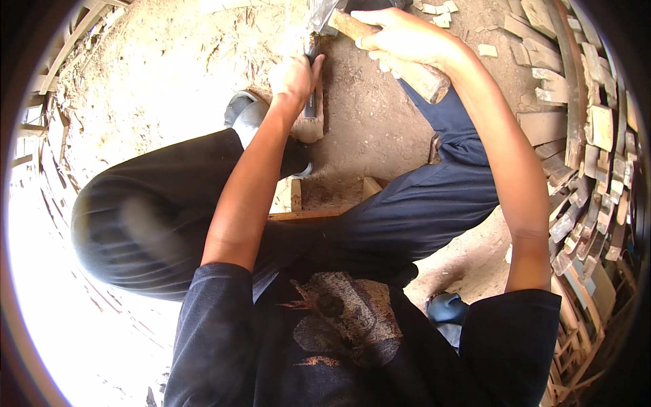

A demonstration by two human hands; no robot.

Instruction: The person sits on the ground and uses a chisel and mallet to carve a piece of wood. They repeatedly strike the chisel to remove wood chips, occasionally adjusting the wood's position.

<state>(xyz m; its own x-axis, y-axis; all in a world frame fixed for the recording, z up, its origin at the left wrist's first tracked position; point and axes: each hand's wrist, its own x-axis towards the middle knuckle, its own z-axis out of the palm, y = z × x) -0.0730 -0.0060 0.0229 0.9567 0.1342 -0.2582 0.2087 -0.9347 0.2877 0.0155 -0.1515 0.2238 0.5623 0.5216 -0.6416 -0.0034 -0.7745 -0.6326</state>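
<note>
My right hand is wrapped round the thick wooden handle of a tool near the top edge. Beyond that handle's far end is a shiny grey metal part, partly cut off by the frame, so I cannot tell the tool's exact kind. To its left my left hand is closed round a narrow dark piece. What that piece is stays partly hidden by the fingers and glare. Just below this hand a wooden block stands on the dirt floor, with a dark strip along it.
My bent legs spread to either side of a low wooden seat. Stacked wood pieces line the right side. Pale chips lie on the dirt at the upper right. Strong glare washes out the left.
</note>
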